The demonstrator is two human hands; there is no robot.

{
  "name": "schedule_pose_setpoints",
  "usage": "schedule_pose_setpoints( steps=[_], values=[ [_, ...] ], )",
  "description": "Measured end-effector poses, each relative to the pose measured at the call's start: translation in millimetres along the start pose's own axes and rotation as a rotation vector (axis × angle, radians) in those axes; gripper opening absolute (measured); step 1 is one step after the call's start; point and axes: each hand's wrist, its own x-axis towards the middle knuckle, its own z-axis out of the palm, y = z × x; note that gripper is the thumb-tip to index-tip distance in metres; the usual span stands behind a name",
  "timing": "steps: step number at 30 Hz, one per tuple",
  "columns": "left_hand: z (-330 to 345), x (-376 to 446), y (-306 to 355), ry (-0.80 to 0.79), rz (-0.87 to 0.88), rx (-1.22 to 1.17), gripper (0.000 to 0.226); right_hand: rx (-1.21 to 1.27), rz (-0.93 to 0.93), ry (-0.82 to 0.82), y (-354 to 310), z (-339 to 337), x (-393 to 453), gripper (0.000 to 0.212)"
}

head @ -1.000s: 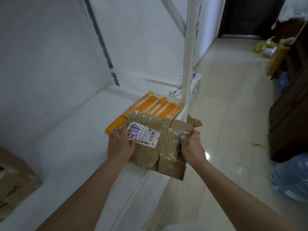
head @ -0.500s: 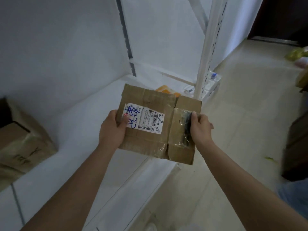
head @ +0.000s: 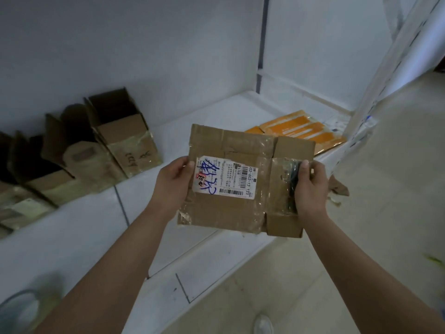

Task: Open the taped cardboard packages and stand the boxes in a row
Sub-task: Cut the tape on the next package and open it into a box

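Hands first: my left hand (head: 173, 183) grips the left edge of the flattened cardboard package (head: 243, 182), thumb on its white shipping label (head: 225, 177); my right hand (head: 310, 186) pinches the right edge over crinkly clear tape. I've got it up in the air above the white shelf (head: 168, 237). Opened brown boxes (head: 101, 148) stand in a row at the left, orange mailers (head: 298, 131) lie flat behind.
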Motion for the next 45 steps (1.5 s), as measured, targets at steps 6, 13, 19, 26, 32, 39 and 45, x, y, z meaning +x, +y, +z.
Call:
schedule_pose_setpoints(
  steps=[6,13,19,26,32,39,45],
  values=[
    [-100.5,-57.5,-22.4,-0.046,0.072,-0.119,0.024,0.168,-0.097,0.005,-31.9,41.9,-109.3,0.026],
    [-237.4,-127.5,-40.2,0.000,0.153,-0.128,0.024,0.307,-0.188,-0.085,-79.7,112.9,-240.5,0.028],
    [-310.0,-161.2,-46.6,0.130,0.027,-0.316,0.023,0.323,-0.270,-0.250,-113.3,163.2,-307.0,0.041],
    [-360.9,-180.0,-59.1,0.311,-0.150,-0.511,0.045,0.269,-0.308,-0.490,-129.3,199.3,-345.7,0.044],
    [-403.3,-186.1,-75.6,0.326,-0.203,-0.581,0.044,0.200,-0.346,-0.597,-144.9,225.9,-369.9,0.039],
    [-475.9,-190.0,-100.2,0.232,-0.146,-0.531,0.043,0.288,-0.131,-0.635,-177.5,275.6,-421.8,0.035],
    [-549.0,-194.5,-125.8,0.072,-0.148,-0.576,0.052,0.460,0.160,-0.625,-181.4,324.0,-487.7,0.045]
  ],
)
